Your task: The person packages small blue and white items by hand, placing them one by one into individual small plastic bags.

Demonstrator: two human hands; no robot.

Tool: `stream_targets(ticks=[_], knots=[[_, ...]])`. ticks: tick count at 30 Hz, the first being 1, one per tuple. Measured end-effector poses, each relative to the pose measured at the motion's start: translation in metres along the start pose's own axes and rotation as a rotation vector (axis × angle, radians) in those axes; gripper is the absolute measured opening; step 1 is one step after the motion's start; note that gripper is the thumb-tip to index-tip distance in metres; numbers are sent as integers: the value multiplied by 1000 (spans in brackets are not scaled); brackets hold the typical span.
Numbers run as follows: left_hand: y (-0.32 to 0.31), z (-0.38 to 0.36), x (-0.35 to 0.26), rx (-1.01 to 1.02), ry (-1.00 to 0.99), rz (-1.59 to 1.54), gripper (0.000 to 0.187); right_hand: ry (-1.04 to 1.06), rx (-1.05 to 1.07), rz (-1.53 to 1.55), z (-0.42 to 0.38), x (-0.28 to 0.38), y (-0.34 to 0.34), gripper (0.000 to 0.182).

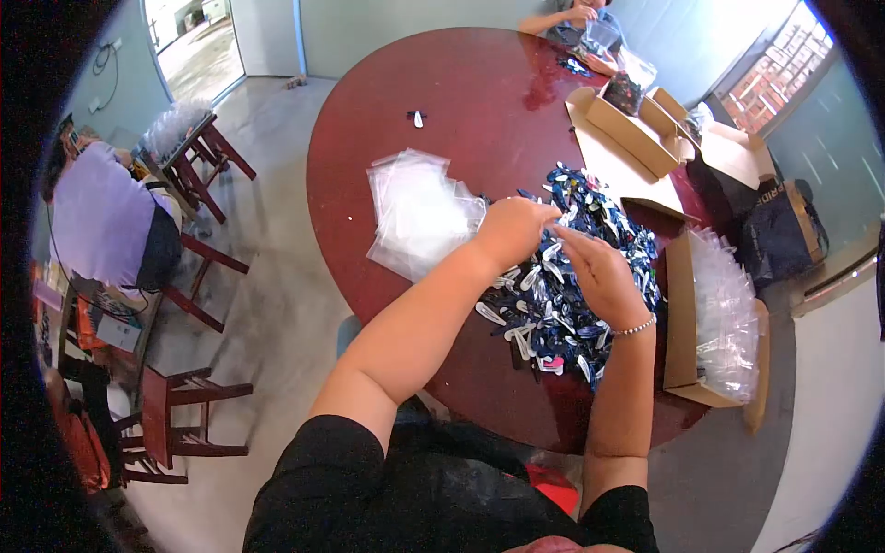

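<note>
A large heap of snap hair clips (pixel 544 313), mostly dark blue and white with a few pink ones, lies on the round dark-red table (pixel 369 101). Above its upper part, my left hand (pixel 516 230) has its fingers curled; whatever they may hold is hidden. My right hand (pixel 601 276), with a beaded bracelet at the wrist, reaches in from the other side. Its fingers are stretched out and nearly meet those of my left hand. Flat clear plastic bags (pixel 410 207) form a loose stack just left of my left hand.
A cardboard box (pixel 682 323) of filled clear bags stands at the right table edge. Open cardboard boxes (pixel 636 134) sit farther back. One clip (pixel 418 119) lies alone. Across the table, a person (pixel 581 23) handles a bag. Another person (pixel 111 217) sits left, near wooden stools (pixel 171 415).
</note>
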State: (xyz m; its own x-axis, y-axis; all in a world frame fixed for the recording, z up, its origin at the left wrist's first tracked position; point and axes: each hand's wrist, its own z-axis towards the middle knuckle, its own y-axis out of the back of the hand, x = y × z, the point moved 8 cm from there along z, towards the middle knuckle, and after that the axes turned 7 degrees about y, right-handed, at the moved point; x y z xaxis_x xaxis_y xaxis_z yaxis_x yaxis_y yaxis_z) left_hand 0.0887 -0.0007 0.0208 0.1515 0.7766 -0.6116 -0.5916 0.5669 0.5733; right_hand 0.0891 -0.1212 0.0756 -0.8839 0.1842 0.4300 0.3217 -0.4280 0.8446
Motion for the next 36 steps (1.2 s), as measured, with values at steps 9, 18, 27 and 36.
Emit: stream_targets(ticks=[9, 18, 27, 36], knots=[[-6, -11, -30, 171, -208, 180, 52, -21, 117, -390, -53, -14, -22, 35], [-15, -18, -63, 327, -395, -174, 51, 132, 60, -447, -56, 8, -18, 35], [-21, -16, -46, 363, -190, -157, 36, 131, -100, -160, -61, -13, 2, 23], [-1, -2, -7, 89, 41, -32, 35, -315, -466, -2, -80, -105, 36, 21]])
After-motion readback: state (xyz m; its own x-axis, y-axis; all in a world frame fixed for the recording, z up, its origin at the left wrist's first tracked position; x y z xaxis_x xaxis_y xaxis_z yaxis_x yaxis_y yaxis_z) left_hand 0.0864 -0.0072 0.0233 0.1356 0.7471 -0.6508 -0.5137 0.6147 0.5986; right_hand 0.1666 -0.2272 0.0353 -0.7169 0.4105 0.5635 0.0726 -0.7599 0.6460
